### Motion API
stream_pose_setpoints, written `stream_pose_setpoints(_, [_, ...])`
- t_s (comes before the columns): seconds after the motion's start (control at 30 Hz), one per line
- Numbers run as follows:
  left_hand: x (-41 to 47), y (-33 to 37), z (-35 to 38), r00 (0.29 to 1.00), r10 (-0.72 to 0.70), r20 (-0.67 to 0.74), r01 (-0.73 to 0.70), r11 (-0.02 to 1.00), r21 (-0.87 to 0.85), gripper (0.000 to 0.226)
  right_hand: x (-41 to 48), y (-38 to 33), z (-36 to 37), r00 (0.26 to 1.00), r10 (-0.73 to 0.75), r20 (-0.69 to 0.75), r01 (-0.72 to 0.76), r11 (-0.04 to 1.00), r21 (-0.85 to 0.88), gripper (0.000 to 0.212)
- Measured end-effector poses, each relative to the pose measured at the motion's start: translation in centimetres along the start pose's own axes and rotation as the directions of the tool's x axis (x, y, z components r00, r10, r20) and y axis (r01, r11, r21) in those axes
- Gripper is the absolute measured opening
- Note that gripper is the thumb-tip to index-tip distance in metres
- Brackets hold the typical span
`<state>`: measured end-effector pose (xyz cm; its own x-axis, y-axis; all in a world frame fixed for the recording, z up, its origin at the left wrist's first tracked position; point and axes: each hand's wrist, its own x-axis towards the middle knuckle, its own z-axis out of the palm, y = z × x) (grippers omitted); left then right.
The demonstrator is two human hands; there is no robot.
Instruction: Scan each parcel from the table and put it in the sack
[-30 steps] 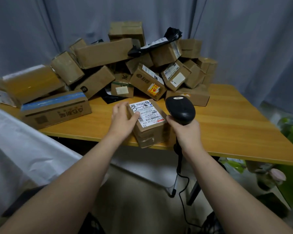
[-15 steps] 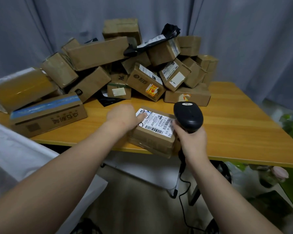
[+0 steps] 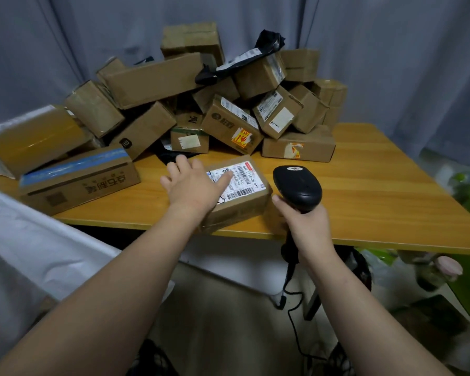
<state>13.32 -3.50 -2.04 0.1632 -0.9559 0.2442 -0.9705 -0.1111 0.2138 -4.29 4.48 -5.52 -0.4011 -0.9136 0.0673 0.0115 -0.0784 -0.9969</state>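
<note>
Head view, frame centre. Small labelled parcel [image 3: 236,195] flat on the table [image 3: 377,191], at the near edge, label up, well forward of the parcel heap [image 3: 201,104] filling the upper-centre of frame. Long axis of the parcel running from lower left to upper right in the picture; barcode strip along the label's lower-right margin, facing the scanner side.

Left hand [image 3: 193,187] spread flat on the parcel's left half, fingers [image 3: 225,177] extended across the label, palm down. Not closed round the box; pressing or steadying only, nothing lifted. Part of the label covered by the fingers, barcode itself clear.

Right hand [image 3: 307,222] wrapped round the handle of the black scanner [image 3: 297,188], firm fist, cable trailing down below the table edge. Scanner head just right of the parcel, near its right end, apart from it. Direction of the scan window not visible from above; probably angled down and forward.

Key relation: barcode lying left of and slightly below the scanner head in frame, so a short swing of the right wrist toward frame left judged enough to bring the beam onto it. Left hand nearer the parcel, hence the likely hand for the lift afterward.

White sack [image 3: 25,253] at lower left of frame, below table level, left of the left forearm. Short carry leftward and down judged sufficient.
</note>
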Motion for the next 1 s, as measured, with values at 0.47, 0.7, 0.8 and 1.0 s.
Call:
stream_pose_setpoints(0.47, [0.7,-7.5,-0.6,0.906,0.254,0.338,0.112,0.626,-0.771,0.065,1.7,-2.2,4.5,0.995,-0.04,0.091,0.033,0.996,0.085,0.03])
stream_pose_setpoints(0.7, [1.3,-7.7,0.1,0.825,0.269,0.497,0.344,0.458,-0.82,0.078,3.1,-5.5,7.7,0.961,-0.147,0.232,0.15,0.989,0.007,0.026])
stream_pose_setpoints(0.8, [1.6,-7.2,1.0,0.865,0.242,0.44,0.317,0.417,-0.852,0.114,3.6,-5.9,8.3,0.958,-0.133,0.255,0.15,0.988,-0.047,0.025])
stream_pose_setpoints(1.0, [1.0,-6.4,3.1,0.975,0.035,0.219,0.157,0.587,-0.794,0.135,2.5,-4.3,7.7,0.968,-0.149,0.203,0.176,0.977,-0.122,0.029])
